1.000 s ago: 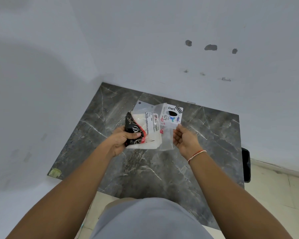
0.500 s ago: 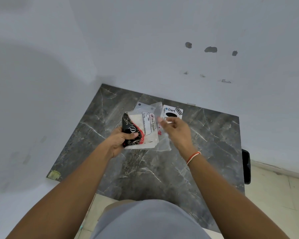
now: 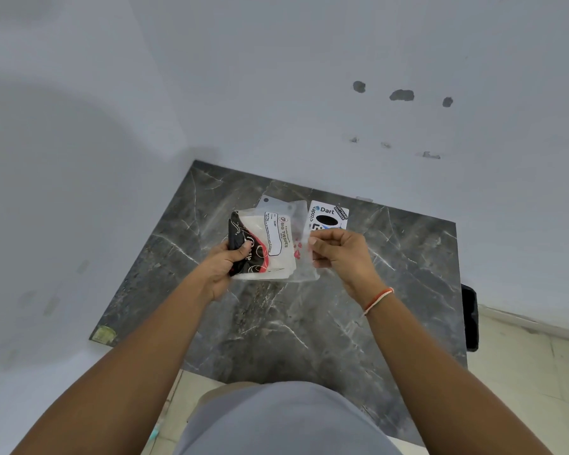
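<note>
1. While the left hand (image 3: 225, 267) grips the pack (image 3: 266, 234) of tissues by its black and red end, thumb on top and the other fingers under it, the pack is held level above the table. I judge this grip leaves the white end free toward the right fingers.
2. Around or behind that white end is the clear bag (image 3: 301, 218). I cannot tell if the pack is already partly inside it.
3. With curled fingers, the right hand (image 3: 339, 254) pinches the edge of the bag between thumb and forefinger, just beside the pack. Probably this keeps the film tight, so the pack can slide along it.
4. Just beyond the right fingertips shows a white card (image 3: 329, 215) printed "Dart"; the fingers hide its lower part. Whether it lies on the table or sits in the bag, I cannot tell.
5. Far beyond both hands rises a pale wall (image 3: 309, 77), which makes a corner beyond the left fingers. It has dark holes (image 3: 401, 95) high above the right fingers.
6. Under both hands is the table (image 3: 309, 323), dark marble with white veins, pushed into that corner.
7. Pale floor (image 3: 523, 372) tiles show on the outer side of the right wrist.
8. A black thing (image 3: 469, 316) is at the table edge, well apart from the right fingers, and a yellowish sticker (image 3: 103, 334) is on the corner far from the left fingers.
9. An orange and white band (image 3: 378, 298) is around the right wrist.
</note>
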